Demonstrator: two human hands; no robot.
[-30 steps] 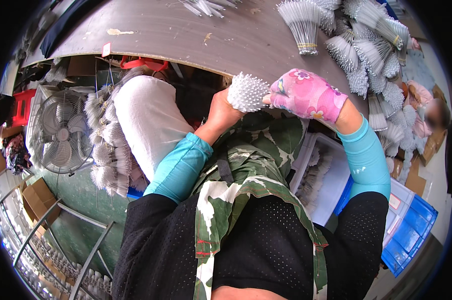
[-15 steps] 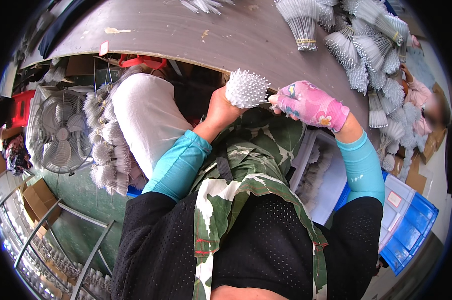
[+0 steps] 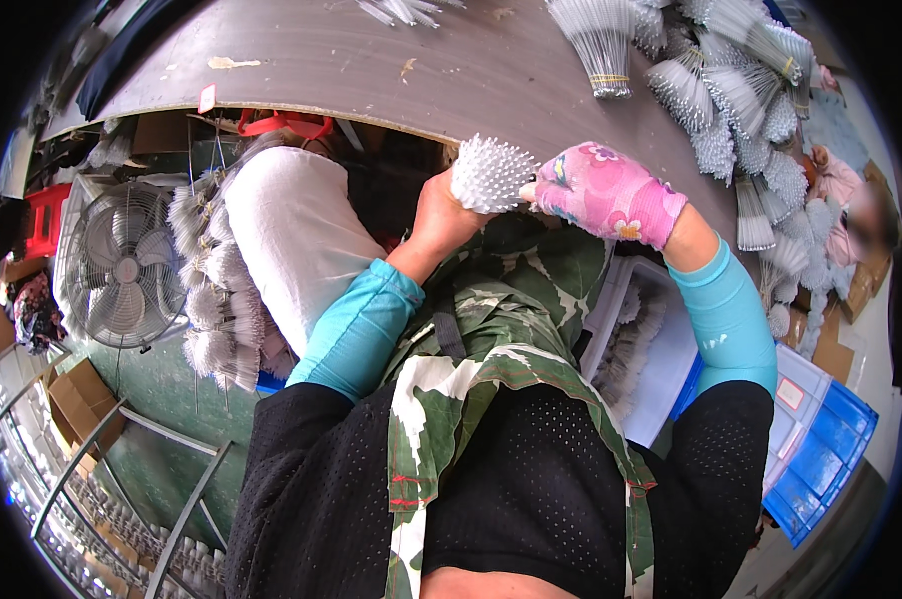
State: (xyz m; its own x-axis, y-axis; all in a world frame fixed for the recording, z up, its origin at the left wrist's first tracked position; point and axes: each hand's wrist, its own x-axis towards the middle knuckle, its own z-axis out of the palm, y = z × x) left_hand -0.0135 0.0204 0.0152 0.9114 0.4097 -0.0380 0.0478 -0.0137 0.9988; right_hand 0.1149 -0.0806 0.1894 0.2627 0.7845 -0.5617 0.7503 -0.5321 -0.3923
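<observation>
My left hand (image 3: pixel 445 213) is wrapped round a bundle of thin sticks (image 3: pixel 492 175). Their round white tips fan out above the fist, and the lower part of the bundle is hidden by my fingers and lap. At the bundle's right edge is my right hand (image 3: pixel 599 188), in a pink flowered glove with bare fingertips. Its thumb and finger are pinched together, close against the outermost tips. Whatever is in the pinch is too small to make out.
A brown table (image 3: pixel 351 70) curves in front of me. Banded bundles of similar sticks (image 3: pixel 710 90) are heaped at its right. A floor fan (image 3: pixel 122 265) and hanging bundles (image 3: pixel 217 309) are at left. Beside my lap stands a pale bin (image 3: pixel 661 339); another person (image 3: pixel 845 200) is far right.
My right hand has moved left and slightly up, bringing its fingertips closer to the bundle's edge. My left hand has stayed almost still, holding the bundle.
</observation>
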